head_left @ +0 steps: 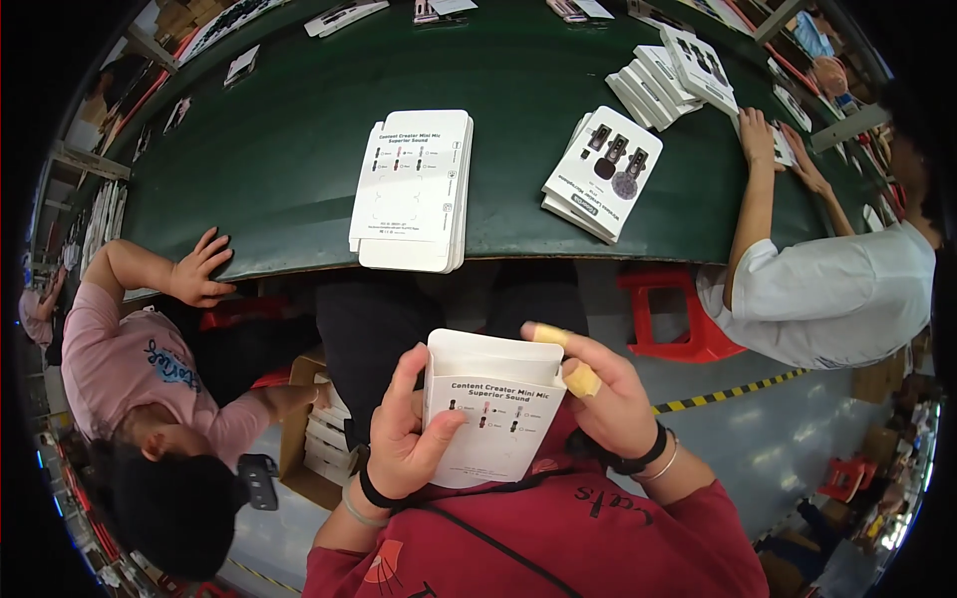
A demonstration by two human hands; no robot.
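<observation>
A flat white cardboard box (pixel 485 429) with small printed microphone pictures is held upright over my lap. My left hand (pixel 411 429) grips its left side, thumb across the printed front and fingers along the edge. The box's top end appears open, with a back flap (pixel 493 349) standing up. At the upper right corner is my right hand (pixel 608 399), its thumb and index finger apart. Yellow wraps (pixel 581 380) cover the tips of both. The thumb lies close to the box's edge; whether it touches I cannot tell. My other right fingers are partly hidden.
On the green table (pixel 289 189) ahead sit a stack of white boxes (pixel 414 189) and another stack (pixel 603 174) with microphone pictures. More boxes (pixel 663 85) are piled farther right. Co-workers sit at both sides, near a red stool (pixel 688 319) and a brown carton (pixel 299 439).
</observation>
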